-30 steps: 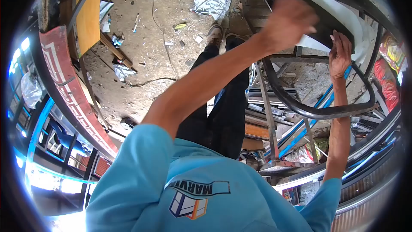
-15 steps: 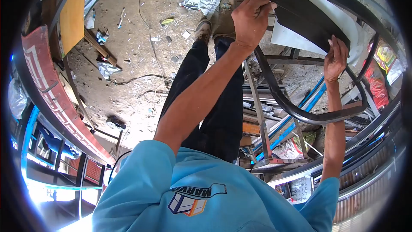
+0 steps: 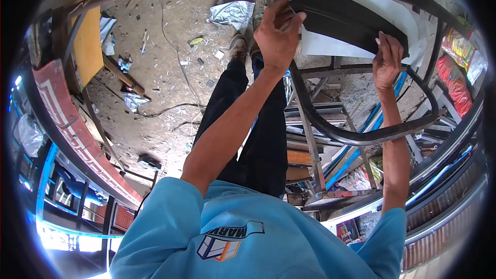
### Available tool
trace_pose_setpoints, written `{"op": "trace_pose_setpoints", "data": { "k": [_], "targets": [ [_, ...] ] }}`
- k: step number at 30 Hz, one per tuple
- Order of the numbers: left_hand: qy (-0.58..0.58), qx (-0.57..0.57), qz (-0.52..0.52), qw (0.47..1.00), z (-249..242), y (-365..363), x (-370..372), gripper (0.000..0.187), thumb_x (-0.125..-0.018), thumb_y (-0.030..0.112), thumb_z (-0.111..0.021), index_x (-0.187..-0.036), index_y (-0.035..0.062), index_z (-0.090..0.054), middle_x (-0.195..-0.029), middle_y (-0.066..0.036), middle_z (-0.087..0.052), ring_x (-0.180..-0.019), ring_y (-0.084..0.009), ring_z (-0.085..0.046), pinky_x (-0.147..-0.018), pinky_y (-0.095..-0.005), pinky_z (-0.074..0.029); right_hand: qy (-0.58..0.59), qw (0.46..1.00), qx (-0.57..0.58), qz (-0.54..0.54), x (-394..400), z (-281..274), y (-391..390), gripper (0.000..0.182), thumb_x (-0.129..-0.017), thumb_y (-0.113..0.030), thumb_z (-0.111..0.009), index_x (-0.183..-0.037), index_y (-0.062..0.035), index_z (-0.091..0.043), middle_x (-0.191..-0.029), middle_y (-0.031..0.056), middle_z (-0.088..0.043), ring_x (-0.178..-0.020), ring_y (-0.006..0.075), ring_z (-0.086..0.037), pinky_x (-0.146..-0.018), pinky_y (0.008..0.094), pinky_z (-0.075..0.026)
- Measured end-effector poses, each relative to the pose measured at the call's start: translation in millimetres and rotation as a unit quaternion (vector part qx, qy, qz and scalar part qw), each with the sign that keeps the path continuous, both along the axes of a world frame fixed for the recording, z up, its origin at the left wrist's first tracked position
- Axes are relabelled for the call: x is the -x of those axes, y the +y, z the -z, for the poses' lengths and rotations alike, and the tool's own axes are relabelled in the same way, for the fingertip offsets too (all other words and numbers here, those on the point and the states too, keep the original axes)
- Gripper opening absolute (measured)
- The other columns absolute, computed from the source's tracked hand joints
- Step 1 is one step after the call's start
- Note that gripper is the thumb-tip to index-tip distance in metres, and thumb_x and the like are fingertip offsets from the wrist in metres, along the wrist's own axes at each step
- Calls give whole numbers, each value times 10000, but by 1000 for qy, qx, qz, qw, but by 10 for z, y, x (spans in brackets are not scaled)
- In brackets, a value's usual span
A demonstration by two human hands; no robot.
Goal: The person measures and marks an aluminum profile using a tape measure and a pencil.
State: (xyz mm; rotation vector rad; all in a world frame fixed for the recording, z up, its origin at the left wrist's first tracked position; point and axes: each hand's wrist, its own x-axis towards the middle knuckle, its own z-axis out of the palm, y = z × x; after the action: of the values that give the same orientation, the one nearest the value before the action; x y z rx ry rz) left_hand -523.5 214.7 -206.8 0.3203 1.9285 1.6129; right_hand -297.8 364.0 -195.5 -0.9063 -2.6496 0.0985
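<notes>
A stiff-looking black sheet (image 3: 351, 18) lies over a larger white sheet (image 3: 330, 46) at the top right, within a black curved tubular frame (image 3: 356, 137). At the black sheet's left corner, the thumb and fingers of my left hand (image 3: 277, 39) are closed in a pinch on its edge. My right hand (image 3: 387, 64) grips the lower edge near the right end, fingertips on top of the sheet. My right forearm passes behind the frame's near bar.
Metal bars and blue lengths (image 3: 343, 168) lie beneath the frame. A red bag (image 3: 454, 85) is at the right. On the left stand a red curved panel (image 3: 77, 129) and a yellow board (image 3: 89, 41). Silver wrapping (image 3: 232, 14) and a cable (image 3: 175, 49) lie on the littered floor.
My left hand has moved left with the black sheet's corner, and more of the sheet's length now shows. My right hand stays on its lower edge. The whole view has shifted slightly.
</notes>
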Motion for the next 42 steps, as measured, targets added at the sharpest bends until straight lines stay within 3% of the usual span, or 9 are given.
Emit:
{"op": "trace_pose_setpoints", "data": {
  "k": [9,11,13,17,20,23,35,36,42],
  "targets": [
    [4,-3,-106,994,31,65,-202,378,-782,104,-740,-1100,-59,-617,-856,-87,-701,-774,-96,-632,-694,-236,-495,66,997,16,40,-1,97,-63,470,-654,76,-660,-1083,-115,-664,-1060,41,-596,-1008,251,-545,-877,356,-475],
    [10,68,-88,994,-34,43,-162,367,-782,115,-745,-1082,-63,-629,-823,-70,-690,-746,-98,-615,-674,-244,-487,85,991,71,70,14,91,-125,529,-627,78,-611,-1119,-112,-649,-1094,47,-581,-1045,267,-524,-903,371,-469],
    [45,153,-86,983,-157,111,-166,336,-769,97,-754,-1043,-68,-651,-914,-116,-688,-811,-151,-639,-729,-254,-493,72,994,59,64,-36,143,-146,563,-622,46,-570,-1162,-106,-625,-1134,52,-556,-1071,279,-503,-928,396,-461],
    [94,103,-47,989,-72,81,-145,402,-804,125,-724,-1113,-85,-575,-972,-174,-647,-854,-211,-634,-736,-290,-524,109,989,56,82,-17,163,-168,481,-641,-17,-579,-1117,-76,-612,-1085,54,-532,-1044,263,-503,-974,416,-432],
    [83,77,16,993,-71,64,-112,556,-827,169,-705,-1214,-98,-407,-1153,-276,-544,-1009,-311,-591,-864,-356,-537,141,986,39,75,0,183,-137,430,-645,-45,-594,-1074,-66,-608,-1055,53,-526,-1035,253,-504,-997,415,-419],
    [112,105,19,988,-101,75,-130,578,-840,194,-692,-1226,-88,-365,-1165,-298,-524,-1038,-328,-575,-894,-377,-532,171,978,68,94,16,177,-174,506,-610,33,-608,-1104,-73,-626,-1084,47,-537,-1074,251,-491,-977,427,-444],
    [155,205,44,965,-223,158,-205,491,-912,181,-577,-1211,-140,-357,-1139,-315,-545,-1026,-321,-585,-878,-380,-544,217,964,106,109,14,255,-202,422,-675,-61,-608,-1096,-81,-625,-1056,40,-554,-1058,221,-518,-1019,406,-413],
    [156,207,45,965,-219,161,-211,491,-912,181,-577,-1211,-140,-357,-1139,-315,-545,-1026,-321,-585,-878,-380,-544,189,972,94,100,2,257,-193,403,-711,-114,-598,-1111,-61,-577,-1064,43,-528,-1114,202,-477,-1073,381,-357],
    [162,248,45,954,-215,170,-174,483,-911,190,-589,-1231,-88,-357,-1188,-294,-504,-1039,-318,-563,-871,-381,-528,174,976,94,90,-9,252,-175,370,-714,-116,-583,-1081,-73,-589,-1073,35,-530,-1104,195,-487,-1057,378,-368]
  ]
}}
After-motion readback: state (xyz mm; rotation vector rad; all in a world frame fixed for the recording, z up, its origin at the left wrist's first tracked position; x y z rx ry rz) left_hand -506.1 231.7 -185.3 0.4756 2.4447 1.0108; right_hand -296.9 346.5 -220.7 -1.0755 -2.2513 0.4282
